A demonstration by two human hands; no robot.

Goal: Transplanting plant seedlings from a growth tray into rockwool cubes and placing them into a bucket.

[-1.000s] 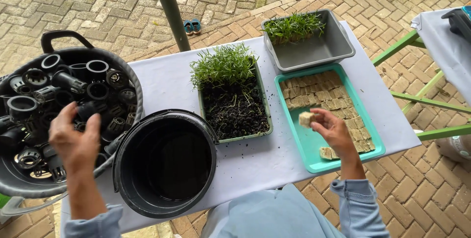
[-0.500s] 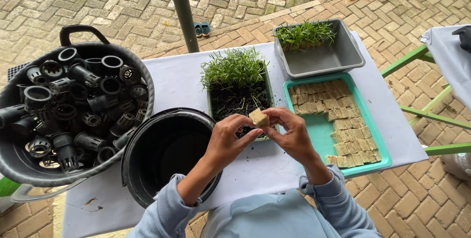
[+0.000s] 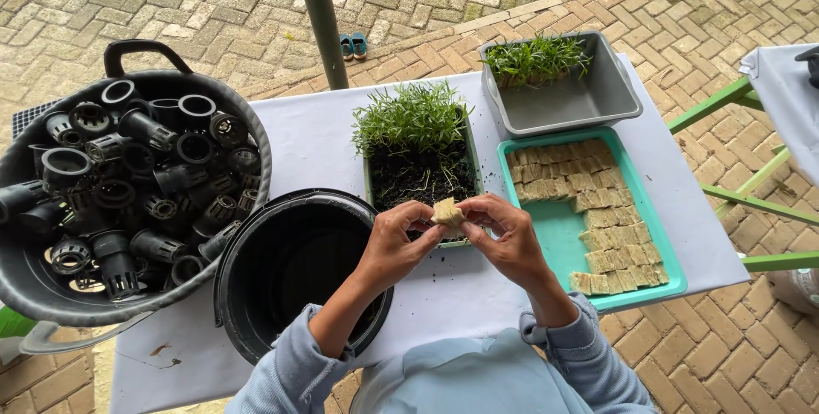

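Step in hand: both hands hold one small tan sponge cube [image 3: 447, 212] over the near edge of the seedling tray [image 3: 375, 192]; it looks like the cube is being worked or pried open
Left hand [image 3: 394, 241]: fingers curled, thumb and fingertips pinching the cube's left side
Right hand [image 3: 505, 235]: fingers bent, pinching the cube's right side from above
Cube: raised between the two sets of fingertips, touching both, clear of the table
Next move calls for: a fine grip, likely one hand free to reach the seedlings [image 3: 414, 115] just beyond the fingers
Edges: black bucket [image 3: 256, 286] rim just left of the left wrist; teal tray [image 3: 554, 230] of cubes just right of the right hand
Open room: bare white tablecloth [image 3: 452, 290] below the fingers
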